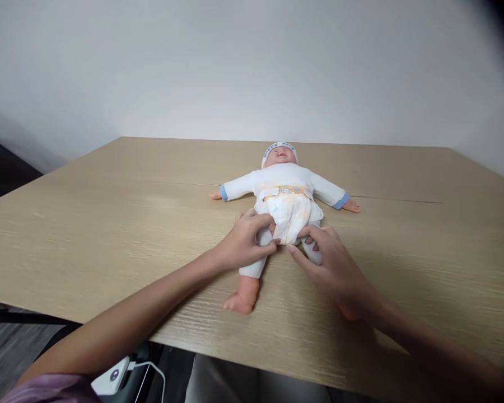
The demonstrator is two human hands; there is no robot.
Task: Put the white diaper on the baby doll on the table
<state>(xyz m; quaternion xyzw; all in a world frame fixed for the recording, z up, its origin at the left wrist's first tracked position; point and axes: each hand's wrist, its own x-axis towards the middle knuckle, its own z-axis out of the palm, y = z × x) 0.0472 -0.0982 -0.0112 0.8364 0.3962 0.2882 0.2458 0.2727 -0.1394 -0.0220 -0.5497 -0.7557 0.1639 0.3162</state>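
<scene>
Purple sleeve (52, 390), white device (110, 380), doll (282, 176) beyond

Your right hand (336, 266) hid most of 1 doll leg (313, 256), leaving a sliver of foot (349, 313). Whether your left hand (247, 238) pinched the edge of the diaper (293, 215) was too fine to tell. The headband lettering (273, 148) was too small to read fully. The bottom edge cut off your purple sleeve (52, 390).

A bare left hand (247, 240) and bare right hand (335, 267) curl at the lower edge of the white, orange-banded diaper (292, 212) on a white-clothed, blue-cuffed baby doll (280, 176) lying on a pale wood-grain table (109, 235).
</scene>
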